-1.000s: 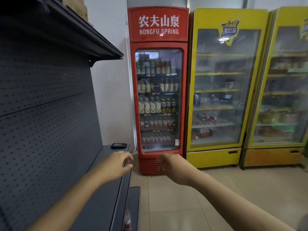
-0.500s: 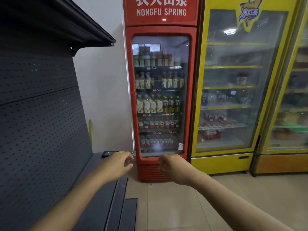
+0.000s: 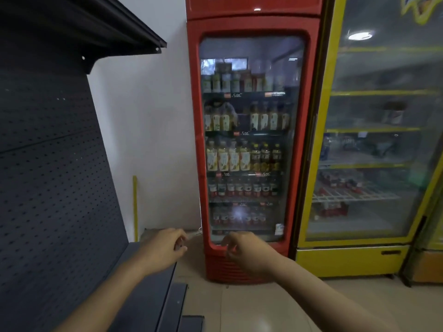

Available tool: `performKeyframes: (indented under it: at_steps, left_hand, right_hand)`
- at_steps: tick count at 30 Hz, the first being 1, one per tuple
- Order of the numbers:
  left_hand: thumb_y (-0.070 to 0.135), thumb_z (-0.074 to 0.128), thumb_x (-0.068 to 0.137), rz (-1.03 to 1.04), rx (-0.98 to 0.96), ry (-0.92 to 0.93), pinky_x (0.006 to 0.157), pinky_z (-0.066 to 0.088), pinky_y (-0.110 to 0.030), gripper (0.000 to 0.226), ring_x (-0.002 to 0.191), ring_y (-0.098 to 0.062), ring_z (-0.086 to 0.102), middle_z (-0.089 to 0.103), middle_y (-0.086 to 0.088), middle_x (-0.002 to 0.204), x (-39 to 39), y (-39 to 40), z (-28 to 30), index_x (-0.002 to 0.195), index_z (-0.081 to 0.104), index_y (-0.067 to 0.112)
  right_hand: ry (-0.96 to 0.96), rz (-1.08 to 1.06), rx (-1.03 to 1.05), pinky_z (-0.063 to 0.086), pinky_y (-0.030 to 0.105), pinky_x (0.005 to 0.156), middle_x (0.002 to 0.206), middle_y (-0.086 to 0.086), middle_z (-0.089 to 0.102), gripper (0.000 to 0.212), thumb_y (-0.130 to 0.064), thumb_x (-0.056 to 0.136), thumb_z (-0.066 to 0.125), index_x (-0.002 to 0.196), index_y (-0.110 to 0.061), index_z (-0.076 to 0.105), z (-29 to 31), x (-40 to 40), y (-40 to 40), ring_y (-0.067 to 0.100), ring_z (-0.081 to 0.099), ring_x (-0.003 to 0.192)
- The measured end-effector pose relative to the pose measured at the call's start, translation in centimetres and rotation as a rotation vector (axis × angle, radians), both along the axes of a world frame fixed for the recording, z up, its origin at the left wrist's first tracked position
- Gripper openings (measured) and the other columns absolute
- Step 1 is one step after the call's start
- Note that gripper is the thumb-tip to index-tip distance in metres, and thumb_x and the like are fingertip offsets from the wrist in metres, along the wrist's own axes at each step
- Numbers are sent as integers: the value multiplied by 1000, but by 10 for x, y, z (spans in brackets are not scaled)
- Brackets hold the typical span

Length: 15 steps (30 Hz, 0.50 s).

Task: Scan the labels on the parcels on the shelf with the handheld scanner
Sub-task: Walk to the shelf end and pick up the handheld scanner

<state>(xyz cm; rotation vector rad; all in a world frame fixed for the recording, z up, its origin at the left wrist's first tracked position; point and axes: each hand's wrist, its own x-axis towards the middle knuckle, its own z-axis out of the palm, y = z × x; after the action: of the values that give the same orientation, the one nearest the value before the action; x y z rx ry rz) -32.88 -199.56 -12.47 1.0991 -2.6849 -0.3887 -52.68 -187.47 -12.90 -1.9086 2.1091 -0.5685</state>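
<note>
both hands reach forward at about the same height, with nothing visibly held in either. the left hand [image 3: 165,250] has its fingers loosely curled inward, thumb and fingertips close together, and it hovers over the far end of the dark shelf [image 3: 143,295] on the left. whether it touches anything under the palm cannot be told. the right hand [image 3: 249,251] is also loosely curled, its fingers bent down and narrow, and it hangs in the air in front of the lower part of the red drinks fridge [image 3: 251,144] without clearly touching it. no handheld scanner or parcel can be made out; the spot on the shelf under the left hand is hidden. the dark shelf has a perforated back panel [image 3: 55,188] and an upper shelf [image 3: 107,27] overhead. rows of bottles [image 3: 242,159] stand behind the fridge's glass door. just to the right stands a yellow fridge [image 3: 374,144] with a glass door. a thin yellow strip [image 3: 135,207] runs up the white wall [image 3: 148,140] between shelf and red fridge. the floor [image 3: 275,307] is pale tile.
</note>
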Motion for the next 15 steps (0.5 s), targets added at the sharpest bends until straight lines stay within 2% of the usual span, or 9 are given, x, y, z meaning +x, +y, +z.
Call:
performKeyframes:
  at_steps: [5, 8, 15]
  left_hand:
    - [29, 53, 94, 15, -1, 21, 68, 36, -10, 27, 94, -3, 52, 57, 10, 112, -26, -76, -4, 120, 57, 23]
    - [32, 55, 92, 37, -13, 31, 75, 40, -17, 27, 96, -4, 54, 60, 10, 112, -40, -121, -6, 118, 58, 25]
    - [32, 55, 91, 89, 5, 44, 84, 45, -21, 27, 97, -4, 56, 59, 11, 109, -62, -204, -19, 117, 58, 25]
  right_hand:
    - [6, -3, 16, 52, 37, 91, 122, 6, 63, 30, -28, 94, 51, 121, -16, 59, -1, -28, -73, 22, 62, 105]
    - [18, 9, 8, 52, 38, 92, 122, 6, 63, 27, -28, 95, 49, 119, -19, 58, -3, -42, -119, 22, 61, 106]
    - [-10, 75, 32, 49, 34, 94, 125, 6, 62, 32, -27, 94, 49, 123, -19, 58, -16, -68, -214, 22, 59, 112]
